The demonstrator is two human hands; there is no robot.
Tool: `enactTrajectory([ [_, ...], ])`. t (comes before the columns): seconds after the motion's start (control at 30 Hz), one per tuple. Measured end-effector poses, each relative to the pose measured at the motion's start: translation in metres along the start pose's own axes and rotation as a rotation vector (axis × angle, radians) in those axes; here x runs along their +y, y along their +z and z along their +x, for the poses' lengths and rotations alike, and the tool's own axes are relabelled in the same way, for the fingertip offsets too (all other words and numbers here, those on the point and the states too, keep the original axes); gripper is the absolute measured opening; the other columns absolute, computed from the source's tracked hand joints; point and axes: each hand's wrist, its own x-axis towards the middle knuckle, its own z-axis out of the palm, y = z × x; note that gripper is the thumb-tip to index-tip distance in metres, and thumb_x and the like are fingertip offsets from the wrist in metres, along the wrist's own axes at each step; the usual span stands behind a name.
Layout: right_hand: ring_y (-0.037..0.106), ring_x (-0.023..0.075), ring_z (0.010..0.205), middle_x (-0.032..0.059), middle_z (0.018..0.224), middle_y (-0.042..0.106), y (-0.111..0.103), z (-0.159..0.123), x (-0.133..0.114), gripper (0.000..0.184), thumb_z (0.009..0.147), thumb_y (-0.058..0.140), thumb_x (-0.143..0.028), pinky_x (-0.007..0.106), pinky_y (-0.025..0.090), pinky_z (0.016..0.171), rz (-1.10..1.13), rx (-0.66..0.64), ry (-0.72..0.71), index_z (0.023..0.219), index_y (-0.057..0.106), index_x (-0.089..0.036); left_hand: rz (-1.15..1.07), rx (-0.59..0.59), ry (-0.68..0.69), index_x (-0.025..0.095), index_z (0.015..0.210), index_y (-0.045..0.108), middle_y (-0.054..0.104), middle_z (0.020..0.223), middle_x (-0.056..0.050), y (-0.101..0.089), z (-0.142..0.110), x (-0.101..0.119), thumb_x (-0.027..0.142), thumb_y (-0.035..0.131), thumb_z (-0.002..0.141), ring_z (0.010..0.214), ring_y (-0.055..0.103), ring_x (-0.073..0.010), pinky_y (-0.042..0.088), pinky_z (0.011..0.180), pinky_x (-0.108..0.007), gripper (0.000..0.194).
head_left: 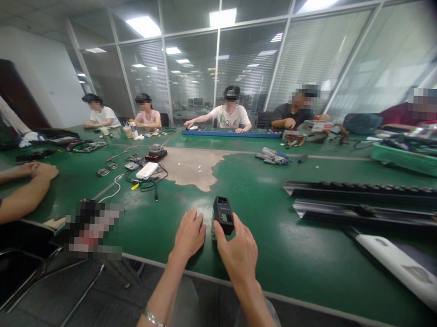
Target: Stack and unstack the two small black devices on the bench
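My right hand [240,247] grips a small black plastic housing [221,203] between thumb and fingers, near the front edge of the green table [152,231]. The housing is box-shaped, with rectangular openings and a row of small slots on the side that I see. Just left of it, my left hand [190,234] rests palm down on the tabletop with its fingers extended and slightly bent. Nothing shows in that hand, and a small gap separates it from the housing.
Left of centre lie a white power adapter [147,170] with cables and a pair of glasses [107,169]. Long dark metal rails [362,212] and a white casing [400,263] are on the right. A green basket [409,159] stands farther back. Several people sit around the table.
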Motion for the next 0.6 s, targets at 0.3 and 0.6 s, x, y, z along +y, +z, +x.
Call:
enactTrajectory([
  [0.3,0.064,0.0277,0.099,0.0175,0.105,0.068,0.013,-0.010,-0.007,0.060,0.091,0.046,-0.053,0.035,0.046,0.085,-0.170,-0.071,0.015,0.131,0.051,-0.009,0.000,0.014,0.004,0.020,0.130,0.053,0.040,0.151,-0.012,0.000,-0.001,0.000,0.035,0.038,0.098,0.141,0.034,-0.0238,0.027,0.118,-0.046,0.038],
  [0.6,0.065,0.0279,0.099,0.0184,0.104,0.068,0.017,-0.016,-0.012,0.060,0.091,0.049,-0.052,0.035,0.044,0.085,-0.211,-0.095,0.034,0.131,0.050,-0.008,-0.001,0.013,0.010,0.017,0.129,0.054,0.040,0.151,-0.016,0.000,-0.003,-0.002,0.035,0.039,0.098,0.141,0.035,-0.0246,0.026,0.118,-0.044,0.039],
])
